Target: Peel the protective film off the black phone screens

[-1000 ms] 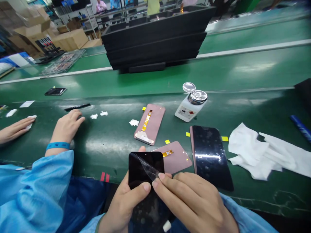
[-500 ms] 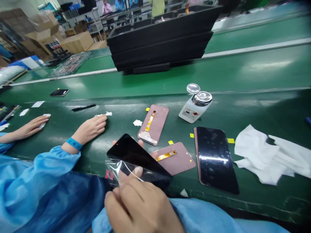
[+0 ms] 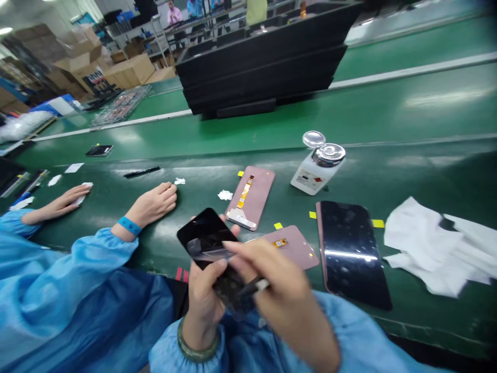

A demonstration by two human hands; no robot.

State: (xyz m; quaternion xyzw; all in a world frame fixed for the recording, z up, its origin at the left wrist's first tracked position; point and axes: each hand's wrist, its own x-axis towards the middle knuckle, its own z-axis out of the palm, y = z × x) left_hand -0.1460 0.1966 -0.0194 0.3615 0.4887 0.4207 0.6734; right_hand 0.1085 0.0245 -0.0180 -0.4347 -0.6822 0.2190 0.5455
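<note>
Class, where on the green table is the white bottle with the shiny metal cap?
In the head view, the white bottle stands right of centre on the green table, beyond the dark screen panel and right of the upper pink panel.

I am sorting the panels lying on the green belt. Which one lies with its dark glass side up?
The large black panel at the right, beside the white cloths. The two pink panels left of it show backs with orange flex cables.

Green bench [image 3: 388, 119] carries screen panels [image 3: 351, 254], bottle [image 3: 316, 168], wipes [image 3: 438, 243].

glossy black glass screen [image 3: 205, 235], clear plastic film [image 3: 204, 253], shiny green belt [image 3: 388, 171]
</note>
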